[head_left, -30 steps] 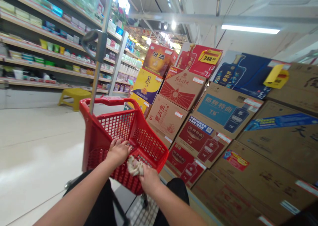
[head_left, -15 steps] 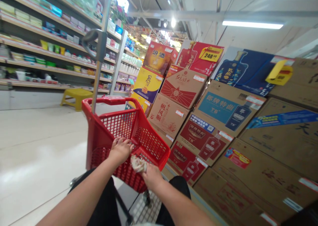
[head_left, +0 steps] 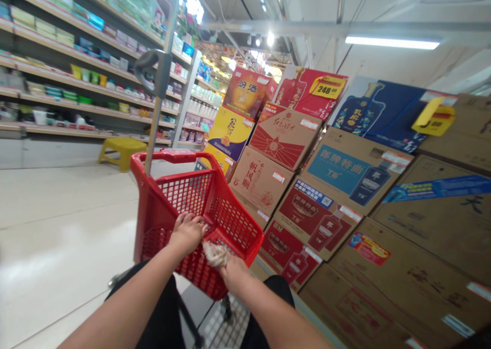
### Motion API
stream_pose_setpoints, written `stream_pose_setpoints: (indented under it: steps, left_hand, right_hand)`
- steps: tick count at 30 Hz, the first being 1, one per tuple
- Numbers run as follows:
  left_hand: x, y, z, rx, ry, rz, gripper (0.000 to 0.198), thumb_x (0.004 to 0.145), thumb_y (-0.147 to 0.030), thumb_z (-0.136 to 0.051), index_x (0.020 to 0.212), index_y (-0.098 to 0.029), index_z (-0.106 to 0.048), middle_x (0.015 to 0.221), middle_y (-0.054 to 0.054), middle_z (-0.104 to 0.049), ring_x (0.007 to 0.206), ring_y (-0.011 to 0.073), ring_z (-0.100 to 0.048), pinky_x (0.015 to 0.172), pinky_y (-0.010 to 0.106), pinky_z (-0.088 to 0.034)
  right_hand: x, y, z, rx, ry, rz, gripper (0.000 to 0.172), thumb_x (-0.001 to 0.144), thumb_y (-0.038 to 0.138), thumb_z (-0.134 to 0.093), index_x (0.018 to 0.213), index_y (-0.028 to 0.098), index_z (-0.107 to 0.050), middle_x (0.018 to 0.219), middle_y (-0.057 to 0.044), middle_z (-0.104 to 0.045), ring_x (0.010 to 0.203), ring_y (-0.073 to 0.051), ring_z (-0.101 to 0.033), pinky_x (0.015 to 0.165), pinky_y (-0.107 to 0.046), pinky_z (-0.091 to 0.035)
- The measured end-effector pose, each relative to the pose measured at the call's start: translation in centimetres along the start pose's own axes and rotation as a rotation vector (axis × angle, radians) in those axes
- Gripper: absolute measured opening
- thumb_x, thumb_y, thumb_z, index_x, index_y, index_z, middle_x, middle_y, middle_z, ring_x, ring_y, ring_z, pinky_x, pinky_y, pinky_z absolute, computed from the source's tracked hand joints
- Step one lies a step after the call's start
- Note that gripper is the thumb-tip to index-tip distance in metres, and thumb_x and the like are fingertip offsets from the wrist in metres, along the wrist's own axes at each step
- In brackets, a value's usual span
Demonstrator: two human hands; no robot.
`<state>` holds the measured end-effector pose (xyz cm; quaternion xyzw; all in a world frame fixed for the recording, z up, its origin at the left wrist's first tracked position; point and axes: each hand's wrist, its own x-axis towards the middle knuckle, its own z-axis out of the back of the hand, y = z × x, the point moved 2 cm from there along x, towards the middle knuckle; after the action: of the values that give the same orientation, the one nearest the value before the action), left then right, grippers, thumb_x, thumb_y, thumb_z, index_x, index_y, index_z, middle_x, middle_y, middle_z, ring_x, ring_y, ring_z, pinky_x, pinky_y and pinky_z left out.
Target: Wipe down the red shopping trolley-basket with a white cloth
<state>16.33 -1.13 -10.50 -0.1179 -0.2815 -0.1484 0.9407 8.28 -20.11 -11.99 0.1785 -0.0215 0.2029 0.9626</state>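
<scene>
A red plastic shopping basket cart point(head_left: 176, 165) with a tall metal pole stands between my knees, tilted in the view. My left hand point(head_left: 187, 232) lies over its near rim, fingers curled over the edge to the inside. In my right hand point(head_left: 235, 273) is a bunched, whitish cloth point(head_left: 215, 254), pressed against the same near rim to the right of my left hand. My right fingertips are partly hidden by the cloth. Slotted walls of the basket show beyond both hands, and part of its inside is in sight.
Stacked liquor cartons point(head_left: 333, 170) rise close on the right, some bearing yellow price tags. Shelves of packaged goods point(head_left: 76, 73) line the left. A yellow stool point(head_left: 121, 152) stands before them on the pale floor point(head_left: 61, 226). A grey looped handle point(head_left: 153, 73) sits on the pole.
The view has shifted slightly, so the surroundings sit a little lower and further right. My left hand stays on the rim; the cloth in my right hand has shifted only slightly.
</scene>
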Motion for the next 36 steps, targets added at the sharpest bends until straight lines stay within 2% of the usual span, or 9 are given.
stream_pose_setpoints:
  steps: [3, 6, 10, 13, 17, 22, 28, 32, 36]
  left_hand:
    - [0.0, 0.1, -0.1, -0.001, -0.006, -0.013, 0.034, 0.091, -0.035, -0.04, 0.078, -0.027, -0.071, 0.104, 0.001, -0.066, 0.108, 0.0249, -0.045, 0.104, 0.045, -0.018]
    - [0.0, 0.2, -0.1, -0.005, -0.009, -0.018, 0.035, 0.091, -0.035, -0.039, 0.079, -0.027, -0.071, 0.104, 0.002, -0.066, 0.107, 0.025, -0.046, 0.103, 0.046, -0.019]
    - [0.1, 0.2, 0.0, -0.003, 0.008, -0.017, 0.037, 0.092, -0.036, -0.038, 0.078, -0.026, -0.071, 0.104, 0.001, -0.066, 0.108, 0.0259, -0.046, 0.103, 0.045, -0.019]
    - [0.1, 0.2, -0.1, -0.005, 0.026, -0.011, 0.036, 0.091, -0.036, -0.039, 0.079, -0.028, -0.071, 0.106, 0.0, -0.066, 0.109, 0.0253, -0.045, 0.104, 0.045, -0.018]
    - [0.0, 0.2, -0.1, -0.021, 0.019, -0.014, 0.036, 0.091, -0.035, -0.039, 0.079, -0.027, -0.072, 0.106, 0.001, -0.066, 0.108, 0.0252, -0.045, 0.104, 0.046, -0.018]
    - [-0.2, 0.0, 0.2, -0.016, -0.007, -0.022, 0.035, 0.092, -0.037, -0.038, 0.082, -0.028, -0.071, 0.107, 0.0, -0.066, 0.11, 0.0251, -0.044, 0.105, 0.044, -0.017]
    - [-0.2, -0.1, 0.3, -0.008, -0.009, -0.036, 0.035, 0.092, -0.036, -0.038, 0.079, -0.027, -0.07, 0.107, 0.0, -0.065, 0.109, 0.0239, -0.044, 0.105, 0.043, -0.017]
    - [-0.2, -0.1, 0.2, 0.002, -0.01, -0.022, 0.036, 0.092, -0.036, -0.036, 0.081, -0.027, -0.069, 0.106, 0.0, -0.065, 0.109, 0.0241, -0.044, 0.104, 0.044, -0.019]
    - [-0.2, -0.2, 0.5, 0.015, 0.0, -0.035, 0.036, 0.092, -0.035, -0.037, 0.082, -0.026, -0.069, 0.106, 0.001, -0.065, 0.108, 0.0249, -0.044, 0.104, 0.045, -0.019]
  right_hand:
    - [-0.5, 0.2, -0.1, 0.072, -0.064, -0.054, 0.071, 0.093, 0.043, -0.039, 0.149, 0.016, -0.003, 0.126, -0.012, -0.058, 0.106, -0.026, -0.061, 0.089, -0.039, -0.047]
    - [-0.7, 0.2, 0.2, 0.119, -0.098, -0.171, 0.066, 0.097, 0.042, -0.028, 0.149, 0.016, 0.005, 0.118, -0.012, -0.063, 0.102, -0.028, -0.063, 0.085, -0.041, -0.048]
    - [-0.5, 0.5, 0.2, 0.104, -0.074, -0.082, 0.046, 0.097, 0.04, -0.032, 0.142, 0.031, -0.031, 0.12, -0.003, -0.062, 0.104, -0.022, -0.062, 0.087, -0.036, -0.048]
    - [-0.6, 0.7, -0.4, 0.055, -0.145, 0.055, 0.037, 0.091, 0.031, -0.045, 0.127, 0.026, -0.05, 0.122, -0.004, -0.059, 0.112, -0.02, -0.056, 0.096, -0.033, -0.044]
    - [-0.3, 0.6, -1.0, 0.049, -0.213, 0.02, 0.04, 0.084, 0.024, -0.052, 0.123, 0.014, -0.053, 0.124, -0.012, -0.056, 0.117, -0.023, -0.051, 0.101, -0.035, -0.039]
    - [0.4, 0.3, -0.6, 0.132, -0.065, -0.119, 0.026, 0.089, 0.038, -0.05, 0.102, 0.022, -0.066, 0.087, -0.003, -0.068, 0.083, -0.022, -0.065, 0.076, -0.032, -0.05]
    - [-0.3, 1.0, -1.1, 0.001, -0.137, -0.055, 0.066, 0.089, 0.027, -0.05, 0.147, 0.023, -0.02, 0.112, -0.011, -0.063, 0.095, -0.024, -0.063, 0.084, -0.036, -0.048]
    - [-0.4, 1.2, -1.5, -0.082, -0.142, -0.045, 0.046, 0.087, 0.022, -0.05, 0.132, 0.022, -0.045, 0.104, -0.01, -0.064, 0.094, -0.024, -0.063, 0.082, -0.034, -0.048]
    - [-0.1, 0.8, -1.0, -0.027, -0.144, -0.119, 0.027, 0.093, 0.038, -0.044, 0.104, 0.018, -0.059, 0.093, -0.009, -0.067, 0.087, -0.023, -0.065, 0.076, -0.032, -0.049]
